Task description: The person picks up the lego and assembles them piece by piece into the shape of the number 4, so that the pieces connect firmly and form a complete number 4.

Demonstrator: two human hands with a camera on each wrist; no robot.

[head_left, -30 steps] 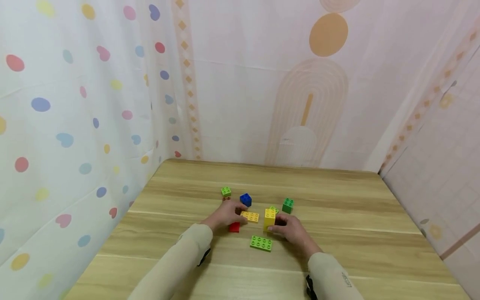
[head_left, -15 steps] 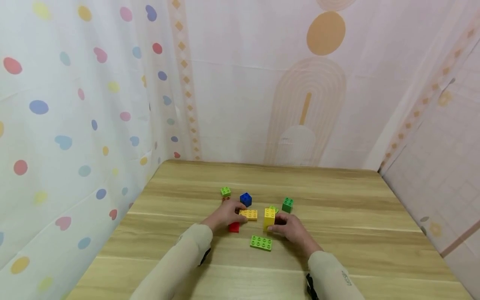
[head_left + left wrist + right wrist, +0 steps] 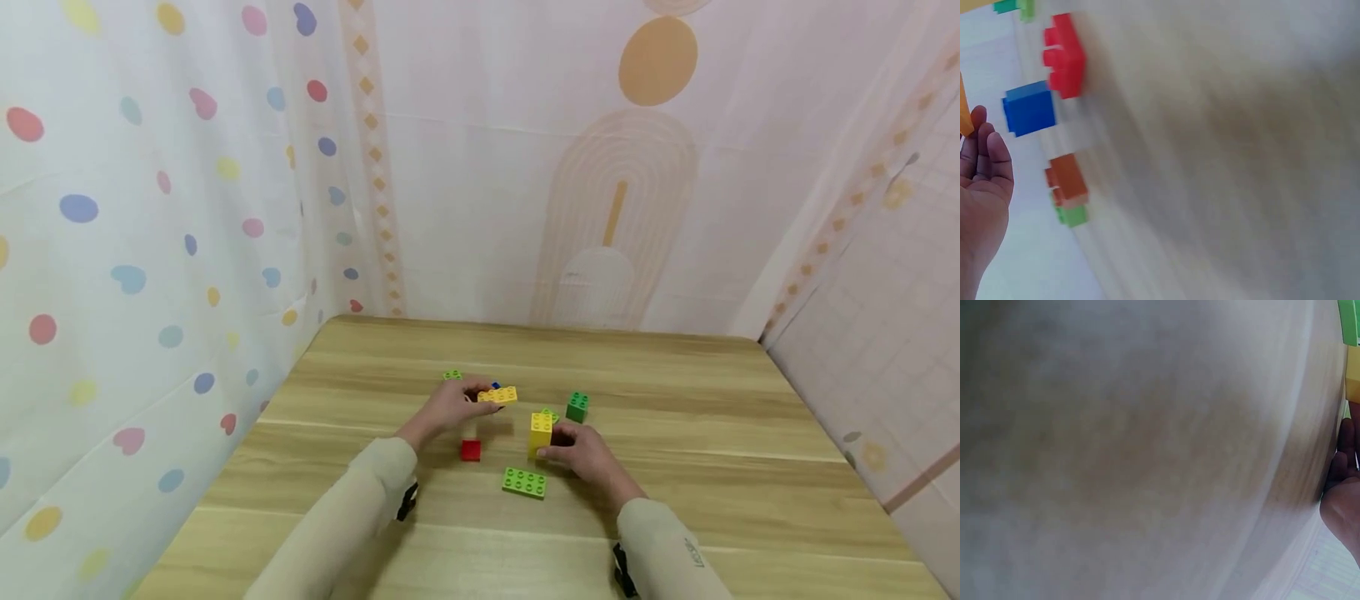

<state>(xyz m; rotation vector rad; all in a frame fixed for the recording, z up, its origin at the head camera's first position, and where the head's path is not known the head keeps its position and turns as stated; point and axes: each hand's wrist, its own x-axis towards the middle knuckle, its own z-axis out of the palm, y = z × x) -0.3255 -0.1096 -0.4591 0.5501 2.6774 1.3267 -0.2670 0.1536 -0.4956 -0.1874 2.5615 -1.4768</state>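
My left hand [image 3: 448,406] pinches a yellow-orange toy building brick [image 3: 501,395] between thumb and fingers, holding it above the table. Only a sliver of this brick [image 3: 964,112] shows in the left wrist view. To the right, my right hand [image 3: 587,452] grips the side of a tall yellow brick [image 3: 539,436], which stands upright with its studs up. A light green brick [image 3: 550,413] lies partly hidden behind it. A flat light green brick [image 3: 524,482] lies in front, between the hands, and a red brick [image 3: 471,451] is below my left hand.
Past my left hand are a blue brick [image 3: 1030,109], a reddish-brown brick [image 3: 1069,180] and a small light green brick [image 3: 452,376]. A dark green brick [image 3: 577,407] stands behind my right hand. The wooden table [image 3: 675,392] meets hanging patterned curtains [image 3: 465,183] at its back.
My left hand has lifted the yellow-orange brick off the table and moved it slightly away from me, uncovering more of the red brick. My right hand stays on the tall yellow brick.
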